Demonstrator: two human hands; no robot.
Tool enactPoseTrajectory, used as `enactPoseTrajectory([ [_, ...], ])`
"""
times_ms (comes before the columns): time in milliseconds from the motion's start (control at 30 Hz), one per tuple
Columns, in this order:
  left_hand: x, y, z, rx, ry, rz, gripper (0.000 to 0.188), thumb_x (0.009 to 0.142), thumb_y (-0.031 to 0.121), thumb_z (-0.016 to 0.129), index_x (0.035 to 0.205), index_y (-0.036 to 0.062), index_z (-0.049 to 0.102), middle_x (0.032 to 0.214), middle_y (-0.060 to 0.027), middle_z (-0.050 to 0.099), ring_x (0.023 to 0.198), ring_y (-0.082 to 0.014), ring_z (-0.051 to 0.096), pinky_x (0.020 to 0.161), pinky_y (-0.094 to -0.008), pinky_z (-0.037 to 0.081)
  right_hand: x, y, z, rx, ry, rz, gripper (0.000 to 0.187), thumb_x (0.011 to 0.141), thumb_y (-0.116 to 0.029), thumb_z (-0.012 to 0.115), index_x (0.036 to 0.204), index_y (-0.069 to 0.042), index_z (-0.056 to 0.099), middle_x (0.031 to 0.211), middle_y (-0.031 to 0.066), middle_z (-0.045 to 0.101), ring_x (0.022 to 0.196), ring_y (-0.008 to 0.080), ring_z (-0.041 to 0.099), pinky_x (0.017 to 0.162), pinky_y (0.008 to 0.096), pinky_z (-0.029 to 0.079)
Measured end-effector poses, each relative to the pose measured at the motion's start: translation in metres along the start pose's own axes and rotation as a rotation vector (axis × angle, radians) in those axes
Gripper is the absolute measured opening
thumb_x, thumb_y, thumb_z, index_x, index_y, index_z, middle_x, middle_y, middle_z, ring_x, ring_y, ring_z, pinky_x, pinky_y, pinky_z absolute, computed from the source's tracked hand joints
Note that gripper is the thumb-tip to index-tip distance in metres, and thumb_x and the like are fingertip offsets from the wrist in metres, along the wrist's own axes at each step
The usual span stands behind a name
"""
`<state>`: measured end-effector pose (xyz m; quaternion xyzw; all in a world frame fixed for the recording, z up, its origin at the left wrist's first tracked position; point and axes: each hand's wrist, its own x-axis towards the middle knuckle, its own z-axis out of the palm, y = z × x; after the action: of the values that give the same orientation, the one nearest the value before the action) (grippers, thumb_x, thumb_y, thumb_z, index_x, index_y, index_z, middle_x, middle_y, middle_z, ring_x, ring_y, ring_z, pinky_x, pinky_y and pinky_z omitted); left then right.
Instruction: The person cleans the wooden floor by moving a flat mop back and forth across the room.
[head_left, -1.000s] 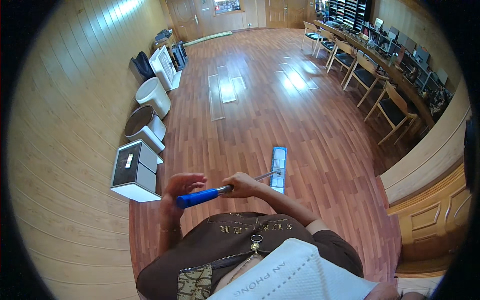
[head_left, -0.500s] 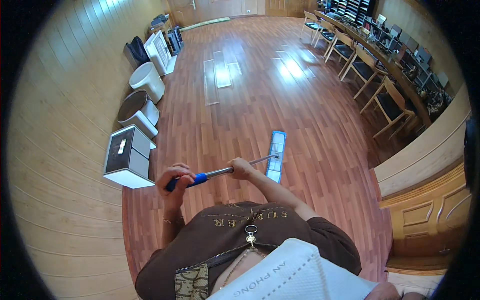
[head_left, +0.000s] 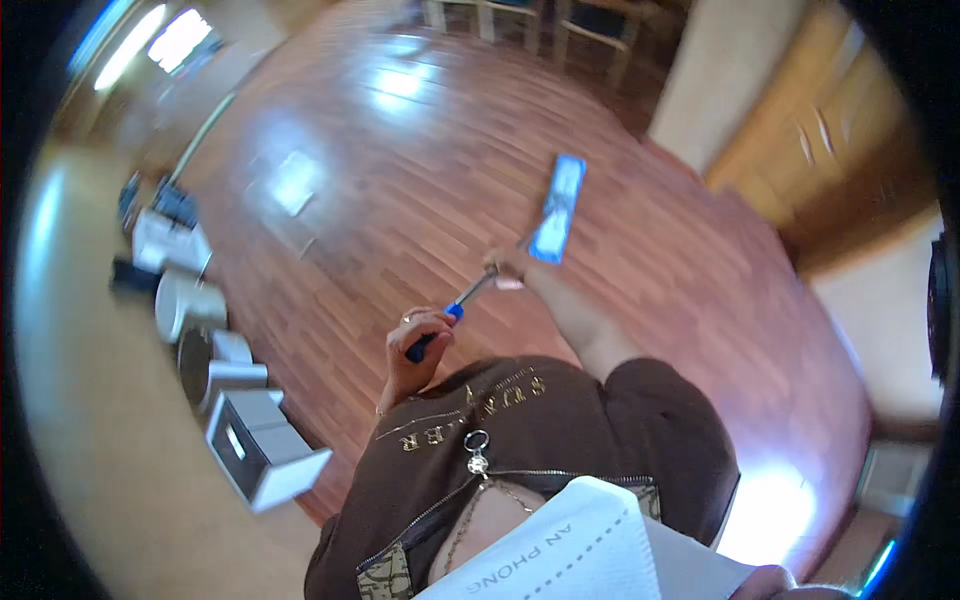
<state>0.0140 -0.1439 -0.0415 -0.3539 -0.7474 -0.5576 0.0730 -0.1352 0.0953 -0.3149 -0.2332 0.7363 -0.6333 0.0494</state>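
Note:
A flat mop with a blue and white head [head_left: 560, 205] lies on the wood floor ahead of me, slightly to the right. Its metal pole [head_left: 473, 289] slants back toward my chest. My left hand [head_left: 418, 345] is closed around the blue and black grip at the pole's top end. Farther down, my right hand [head_left: 509, 266] wraps round the pole, the arm reaching forward. Part of the lower pole is hidden behind that hand. Motion smears the picture somewhat.
Along the left wall stand a white cabinet [head_left: 262, 447], a round white bin [head_left: 188, 303] and other white items. Wooden chairs [head_left: 598, 30] are at the far edge. A wooden door [head_left: 800, 120] is at the right. Light glares off the floor.
My view has turned to the right, so the left-wall items sit lower and farther left. The mop head now appears farther ahead, and both hands have shifted right along with the pole.

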Motion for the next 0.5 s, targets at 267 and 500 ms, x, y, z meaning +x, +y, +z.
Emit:
enactPoseTrajectory([
  [267, -0.014, -0.003, 0.004, -0.114, -0.338, 0.176, 0.007, 0.078, -0.001, 0.067, 0.080, 0.0041, 0.063, 0.081, -0.0087, 0.068, 0.086, -0.0235, 0.068, 0.088, -0.0396, 0.046, -0.122, -0.074, 0.013, -0.796, 0.294, 0.254, 0.019, 0.072, -0.021, 0.065, 0.062, -0.010, 0.053, 0.067, 0.0123, 0.059, 0.069, 0.0349, 0.059, 0.060, 0.0438, 0.048],
  [500, 0.022, -0.007, 0.050, -0.358, -0.629, 0.275, 0.006, 0.078, 0.002, 0.069, 0.079, 0.0048, 0.064, 0.083, -0.0099, 0.069, 0.085, -0.0225, 0.066, 0.088, -0.0390, 0.046, -0.230, -0.099, 0.012, -0.809, 0.628, 0.528, 0.021, 0.074, -0.029, 0.065, 0.067, -0.011, 0.057, 0.073, 0.0136, 0.061, 0.073, 0.0364, 0.060, 0.062, 0.0455, 0.048],
])
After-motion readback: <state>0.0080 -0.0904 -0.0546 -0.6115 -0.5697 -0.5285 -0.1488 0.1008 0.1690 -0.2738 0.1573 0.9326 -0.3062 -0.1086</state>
